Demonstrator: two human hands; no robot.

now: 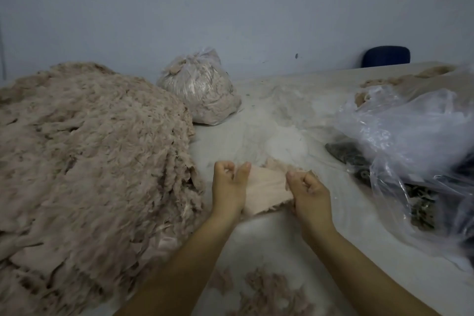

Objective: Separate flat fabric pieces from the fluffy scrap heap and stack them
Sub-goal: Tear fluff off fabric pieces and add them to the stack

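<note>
A large heap of fluffy beige scraps (84,156) covers the left of the table. In the middle, a flat pale pink fabric piece (264,190) is stretched between both hands. My left hand (229,187) grips its left edge with curled fingers. My right hand (307,194) pinches its right edge. Fluffy fibres cling to the piece's far edge. More pale flat fabric shows at the heap's near edge (166,241).
A tied clear bag of scraps (202,90) stands behind the heap. A loose clear plastic bag (410,141) with dark material (348,154) lies at the right. Loose beige tufts (266,290) lie near the front. A blue chair back (386,56) is at the far wall.
</note>
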